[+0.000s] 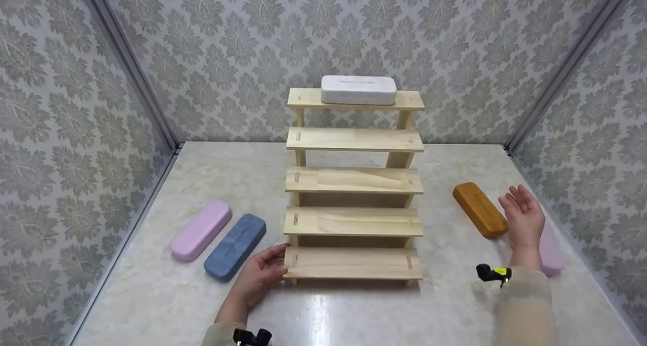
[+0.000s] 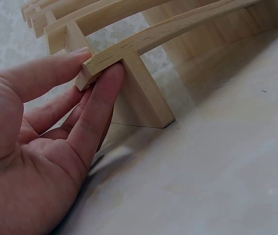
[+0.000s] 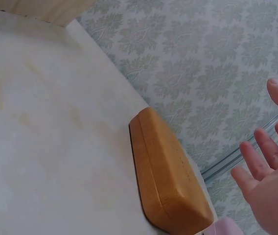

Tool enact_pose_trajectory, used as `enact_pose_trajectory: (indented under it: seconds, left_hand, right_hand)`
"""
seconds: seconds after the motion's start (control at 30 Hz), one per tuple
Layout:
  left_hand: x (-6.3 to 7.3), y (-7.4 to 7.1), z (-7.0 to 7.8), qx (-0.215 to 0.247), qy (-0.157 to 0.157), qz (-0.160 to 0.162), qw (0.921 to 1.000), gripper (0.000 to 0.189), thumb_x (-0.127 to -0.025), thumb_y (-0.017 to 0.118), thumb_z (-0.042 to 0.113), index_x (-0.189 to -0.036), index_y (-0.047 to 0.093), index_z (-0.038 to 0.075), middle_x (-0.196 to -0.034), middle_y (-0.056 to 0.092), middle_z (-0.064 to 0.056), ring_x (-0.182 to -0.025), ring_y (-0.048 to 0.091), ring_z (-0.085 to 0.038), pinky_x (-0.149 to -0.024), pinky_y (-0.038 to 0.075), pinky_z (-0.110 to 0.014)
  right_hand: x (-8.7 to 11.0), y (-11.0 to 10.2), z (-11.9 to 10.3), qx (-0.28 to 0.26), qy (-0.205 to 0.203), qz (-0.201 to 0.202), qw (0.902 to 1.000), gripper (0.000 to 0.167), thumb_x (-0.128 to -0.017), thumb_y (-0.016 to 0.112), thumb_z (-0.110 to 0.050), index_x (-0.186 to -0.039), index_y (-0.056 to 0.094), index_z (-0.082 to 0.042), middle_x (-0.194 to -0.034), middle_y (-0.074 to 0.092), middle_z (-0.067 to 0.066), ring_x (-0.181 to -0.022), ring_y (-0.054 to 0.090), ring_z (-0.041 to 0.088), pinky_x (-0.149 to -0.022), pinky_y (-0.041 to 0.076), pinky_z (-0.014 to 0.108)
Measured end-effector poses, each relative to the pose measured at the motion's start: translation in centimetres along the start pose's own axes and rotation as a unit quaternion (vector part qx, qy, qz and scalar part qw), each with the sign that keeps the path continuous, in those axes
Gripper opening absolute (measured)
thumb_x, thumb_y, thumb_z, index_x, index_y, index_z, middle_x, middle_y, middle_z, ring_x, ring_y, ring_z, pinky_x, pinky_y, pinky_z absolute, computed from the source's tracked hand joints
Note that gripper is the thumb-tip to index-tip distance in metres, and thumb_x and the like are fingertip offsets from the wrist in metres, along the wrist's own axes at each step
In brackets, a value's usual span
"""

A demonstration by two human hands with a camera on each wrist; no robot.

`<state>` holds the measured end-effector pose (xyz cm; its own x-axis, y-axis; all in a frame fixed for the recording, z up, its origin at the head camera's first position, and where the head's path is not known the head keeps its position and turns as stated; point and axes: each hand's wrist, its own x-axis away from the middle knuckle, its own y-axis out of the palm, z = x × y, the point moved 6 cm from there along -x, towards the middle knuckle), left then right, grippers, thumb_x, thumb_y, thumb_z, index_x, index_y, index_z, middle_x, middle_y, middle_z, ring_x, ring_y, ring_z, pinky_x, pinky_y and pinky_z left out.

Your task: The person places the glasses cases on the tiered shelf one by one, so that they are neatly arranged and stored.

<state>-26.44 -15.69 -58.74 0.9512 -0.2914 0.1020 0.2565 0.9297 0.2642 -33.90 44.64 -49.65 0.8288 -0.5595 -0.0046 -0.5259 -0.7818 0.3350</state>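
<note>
A stepped wooden rack [image 1: 354,262] with several shelves stands mid-table. My left hand [image 1: 257,275] pinches the left end of its lowest shelf; in the left wrist view the thumb lies on top and fingers [image 2: 110,81] are underneath. On the top shelf sits a white glasses case [image 1: 359,90]. My right hand [image 1: 525,219] is raised at the right, palm showing and fingers loosely extended, holding nothing. Just left of it lies an orange-brown glasses case [image 1: 480,210], also large in the right wrist view. Behind the right wrist, a pink-lilac case [image 1: 550,250] is partly hidden.
Left of the rack lie a pink case [image 1: 201,230] and a blue-grey case [image 1: 235,247], side by side and slanted. Patterned wall panels [image 1: 242,47] with grey metal edges enclose the marbled table [image 1: 151,300] at the back and both sides.
</note>
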Motion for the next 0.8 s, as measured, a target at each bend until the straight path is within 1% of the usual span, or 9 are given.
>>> enact_pose_trajectory:
  seconds: [0.07, 0.13, 0.27, 0.37, 0.47, 0.57, 0.63, 0.7, 0.8]
  left_hand:
    - [0.0, 0.0, 0.0, -0.001, -0.003, 0.002, 1.0000, 0.071, -0.088, 0.068, -0.006, -0.151, 0.035, -0.014, -0.128, 0.061, -0.005, -0.114, 0.063, -0.014, -0.093, 0.058, -0.025]
    - [0.0, 0.0, -0.1, -0.002, -0.005, 0.003, 1.0000, 0.071, -0.088, 0.068, -0.005, -0.151, 0.036, -0.013, -0.130, 0.061, -0.006, -0.115, 0.062, -0.015, -0.094, 0.058, -0.026]
    - [0.1, 0.0, 0.0, -0.009, -0.008, 0.004, 0.9999, 0.071, -0.089, 0.069, -0.004, -0.152, 0.037, -0.011, -0.131, 0.062, -0.007, -0.116, 0.063, -0.015, -0.094, 0.058, -0.026]
    - [0.1, 0.0, 0.0, -0.013, -0.009, 0.003, 0.9999, 0.071, -0.089, 0.069, -0.003, -0.152, 0.037, -0.011, -0.131, 0.062, -0.008, -0.115, 0.063, -0.014, -0.094, 0.058, -0.026]
    - [0.1, 0.0, 0.1, -0.014, -0.008, 0.003, 0.9999, 0.071, -0.089, 0.069, -0.003, -0.152, 0.037, -0.011, -0.131, 0.062, -0.008, -0.115, 0.063, -0.014, -0.094, 0.058, -0.026]
    - [0.0, 0.0, 0.1, -0.012, -0.006, 0.003, 0.9999, 0.071, -0.089, 0.068, -0.004, -0.152, 0.037, -0.011, -0.130, 0.062, -0.007, -0.114, 0.064, -0.014, -0.093, 0.059, -0.026]
    - [0.0, 0.0, 0.1, -0.012, -0.004, 0.002, 0.9999, 0.070, -0.089, 0.068, -0.004, -0.152, 0.037, -0.011, -0.129, 0.063, -0.006, -0.114, 0.064, -0.014, -0.093, 0.059, -0.026]
    - [0.1, 0.0, 0.2, -0.010, -0.002, 0.000, 0.9999, 0.070, -0.089, 0.068, -0.004, -0.152, 0.037, -0.012, -0.128, 0.063, -0.005, -0.113, 0.064, -0.013, -0.092, 0.059, -0.025]
    - [0.1, 0.1, 0.3, -0.009, 0.004, -0.007, 0.9999, 0.071, -0.090, 0.069, -0.004, -0.152, 0.035, -0.013, -0.127, 0.063, -0.004, -0.113, 0.064, -0.012, -0.091, 0.059, -0.025]
  right_hand:
    - [0.1, -0.4, 0.3, 0.008, -0.010, 0.007, 0.9999, 0.060, -0.090, 0.074, 0.002, -0.145, 0.054, -0.011, -0.125, 0.064, -0.005, -0.126, 0.055, 0.014, -0.088, 0.054, 0.008]
    - [0.2, -0.7, 0.7, 0.029, -0.009, 0.012, 0.9995, 0.063, -0.090, 0.073, 0.001, -0.148, 0.052, -0.010, -0.132, 0.062, -0.001, -0.128, 0.054, 0.014, -0.088, 0.053, 0.007]
    - [0.3, -1.3, 1.4, 0.065, 0.016, 0.021, 0.9975, 0.066, -0.094, 0.070, -0.002, -0.155, 0.046, -0.013, -0.154, 0.052, 0.006, -0.142, 0.047, 0.017, -0.098, 0.049, 0.008]
    - [0.3, -1.6, 2.0, 0.081, 0.029, 0.023, 0.9960, 0.068, -0.095, 0.068, -0.001, -0.157, 0.043, -0.015, -0.161, 0.045, 0.009, -0.145, 0.044, 0.017, -0.108, 0.046, 0.012]
    - [0.4, -1.8, 2.6, 0.100, 0.025, 0.023, 0.9944, 0.070, -0.094, 0.070, -0.001, -0.157, 0.042, -0.014, -0.160, 0.045, 0.010, -0.140, 0.047, 0.015, -0.109, 0.045, 0.013]
    - [0.4, -1.8, 3.0, 0.116, 0.019, 0.025, 0.9928, 0.073, -0.092, 0.073, -0.002, -0.157, 0.042, -0.013, -0.154, 0.051, 0.007, -0.137, 0.049, 0.015, -0.106, 0.046, 0.011]
    - [0.5, -1.8, 3.2, 0.120, 0.017, 0.024, 0.9923, 0.075, -0.090, 0.075, -0.003, -0.157, 0.042, -0.014, -0.150, 0.053, 0.004, -0.137, 0.048, 0.017, -0.106, 0.046, 0.012]
    - [0.5, -1.7, 3.4, 0.135, 0.018, 0.022, 0.9904, 0.077, -0.089, 0.077, -0.004, -0.157, 0.041, -0.015, -0.149, 0.052, 0.002, -0.140, 0.046, 0.020, -0.110, 0.045, 0.014]
    - [0.7, -1.5, 3.5, 0.172, 0.020, 0.012, 0.9848, 0.080, -0.089, 0.077, -0.006, -0.159, 0.039, -0.016, -0.155, 0.047, 0.007, -0.144, 0.041, 0.024, -0.118, 0.040, 0.021]
